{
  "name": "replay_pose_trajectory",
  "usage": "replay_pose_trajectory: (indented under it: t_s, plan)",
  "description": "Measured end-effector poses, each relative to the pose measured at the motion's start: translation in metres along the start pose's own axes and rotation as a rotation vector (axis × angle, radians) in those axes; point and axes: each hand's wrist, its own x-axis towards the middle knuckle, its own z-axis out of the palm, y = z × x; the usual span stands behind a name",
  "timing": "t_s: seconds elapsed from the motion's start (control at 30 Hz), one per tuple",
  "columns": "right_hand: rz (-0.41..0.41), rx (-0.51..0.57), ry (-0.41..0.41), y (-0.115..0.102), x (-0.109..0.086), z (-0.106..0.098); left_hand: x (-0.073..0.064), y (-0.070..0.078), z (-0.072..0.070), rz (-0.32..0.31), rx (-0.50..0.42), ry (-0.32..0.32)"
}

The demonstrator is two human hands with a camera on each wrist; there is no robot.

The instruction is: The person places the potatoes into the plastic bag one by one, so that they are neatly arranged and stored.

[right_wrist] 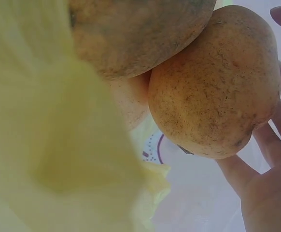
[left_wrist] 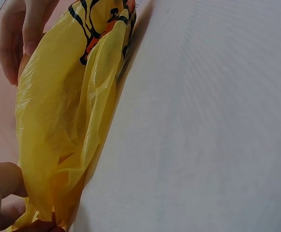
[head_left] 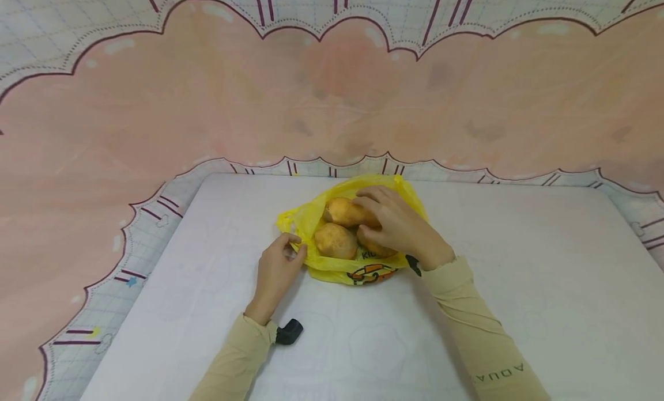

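A yellow plastic bag (head_left: 332, 268) lies with its mouth spread, showing several potatoes (head_left: 334, 241) inside. At the bag's left edge, my left hand (head_left: 276, 271) pinches the thin plastic; part of its grip is hidden in the left wrist view, where the bag (left_wrist: 58, 106) fills the left side. My right hand (head_left: 396, 225) reaches over the mouth, its fingers and thumb curled round the right end of the upper potato (head_left: 342, 211). Close up in the right wrist view, the right hand's fingers (right_wrist: 271, 147) lie round a large brownish potato (right_wrist: 217, 87), beside another potato (right_wrist: 140, 34).
The bag rests on a white tabletop (head_left: 353, 349), near its far edge. Beyond stands a pink and white patterned cloth backdrop (head_left: 332, 101). A black wrist camera (head_left: 289, 332) sticks out from the left sleeve (head_left: 233, 355).
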Motion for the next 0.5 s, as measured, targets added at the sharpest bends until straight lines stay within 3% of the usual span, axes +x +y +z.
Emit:
replay_pose_trajectory:
  t_s: [0.5]
  plan:
    - [-0.060,-0.027,0.055,-0.0029,-0.0043,-0.0070,-0.0011,0.0009,-0.0011,0.034,-0.022,0.001]
